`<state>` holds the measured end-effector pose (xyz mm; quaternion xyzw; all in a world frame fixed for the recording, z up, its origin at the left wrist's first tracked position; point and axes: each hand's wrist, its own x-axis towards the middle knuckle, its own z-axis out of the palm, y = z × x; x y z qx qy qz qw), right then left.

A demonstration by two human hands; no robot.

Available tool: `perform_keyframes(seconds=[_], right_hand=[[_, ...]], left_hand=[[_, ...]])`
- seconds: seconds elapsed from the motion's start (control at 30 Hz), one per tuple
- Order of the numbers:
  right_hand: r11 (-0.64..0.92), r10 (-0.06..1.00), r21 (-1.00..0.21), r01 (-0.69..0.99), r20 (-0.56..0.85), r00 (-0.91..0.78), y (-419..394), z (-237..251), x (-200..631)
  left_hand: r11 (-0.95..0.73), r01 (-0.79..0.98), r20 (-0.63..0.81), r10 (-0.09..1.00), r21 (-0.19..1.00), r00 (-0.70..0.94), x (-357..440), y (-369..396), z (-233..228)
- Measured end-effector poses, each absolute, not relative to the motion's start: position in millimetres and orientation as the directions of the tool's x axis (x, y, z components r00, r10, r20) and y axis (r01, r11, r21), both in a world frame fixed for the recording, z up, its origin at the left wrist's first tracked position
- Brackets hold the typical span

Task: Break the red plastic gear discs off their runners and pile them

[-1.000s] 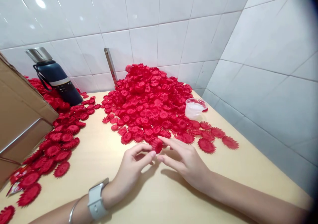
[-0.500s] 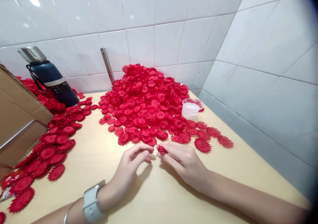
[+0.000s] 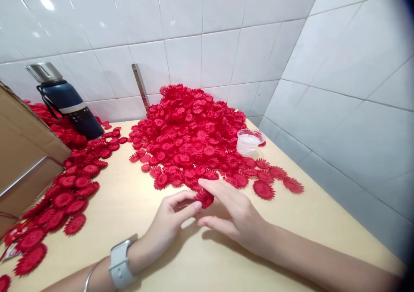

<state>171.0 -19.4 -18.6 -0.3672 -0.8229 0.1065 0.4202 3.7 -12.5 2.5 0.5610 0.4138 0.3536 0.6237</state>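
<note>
The cardboard box [image 3: 27,132] — cut off at left — partly hides red discs [image 3: 66,131].

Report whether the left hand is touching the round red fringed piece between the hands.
Touching. The head view shows the left hand with its thumb tip against the left edge of the round red fringed piece.

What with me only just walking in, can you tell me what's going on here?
A person's left grip holds a red toothed disc above the table. The right grip is open close beside it; whether it touches is unclear. Behind them lies a big heap of similar discs, with a clear plastic cup at its right side.
</note>
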Motion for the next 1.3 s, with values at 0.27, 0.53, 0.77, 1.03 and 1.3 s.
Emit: perform_keyframes(seconds=[0.27,0.53,0.77,1.03,1.3], right_hand=[[0.694,0.681,-0.345,0.633,0.599,-0.421,-16,-23,168],[0.646,0.736,-0.367,0.669,0.533,-0.418,-17,-17,174],[0.446,0.894,-0.66,0.605,0.303,-0.329,-14,-8,172],[0.269,0.931,-0.835,0.479,0.098,-0.353,-14,-6,176],[0.223,0.914,-0.935,0.277,0.101,-0.393,-18,5,177]], left_hand=[[0.226,-0.074,-0.168,0.874,0.971,0.457,7,-13,2],[0.145,-0.094,-0.113,0.952,0.985,0.284,3,-11,-5],[0.14,-0.104,-0.103,0.948,0.985,0.303,3,-11,-6],[0.13,-0.075,-0.101,0.946,0.989,0.309,3,-10,-6],[0.134,-0.084,-0.097,0.932,0.987,0.349,4,-12,-2]])
